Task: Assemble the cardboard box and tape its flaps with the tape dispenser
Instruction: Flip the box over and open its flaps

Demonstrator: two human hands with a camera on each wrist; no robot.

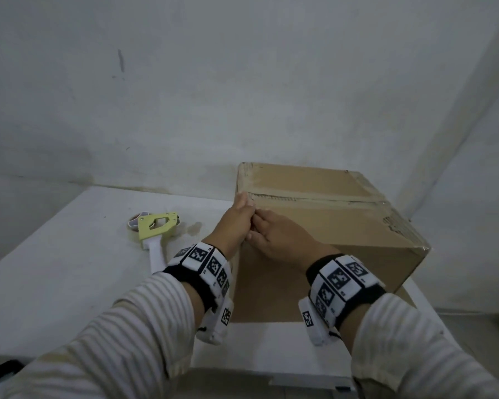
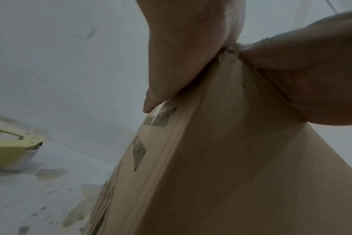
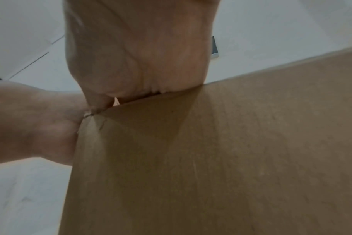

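Observation:
A closed brown cardboard box (image 1: 329,226) stands on the white table (image 1: 69,269), with a strip of tape (image 1: 314,198) along its top seam. Both hands meet at the box's near left top corner. My left hand (image 1: 239,217) lies over the left edge, with its thumb on the printed side (image 2: 149,103). My right hand (image 1: 274,237) presses on the near top edge, fingers over the top (image 3: 141,47). A wrinkled bit of tape (image 3: 88,113) sits on the corner between them. The yellow-green tape dispenser (image 1: 156,228) with a white handle lies on the table, left of the box.
A white wall rises just behind the table and box. Stains mark the tabletop (image 2: 50,173) between dispenser and box. The box's right end hangs near the table's right edge, with floor beyond.

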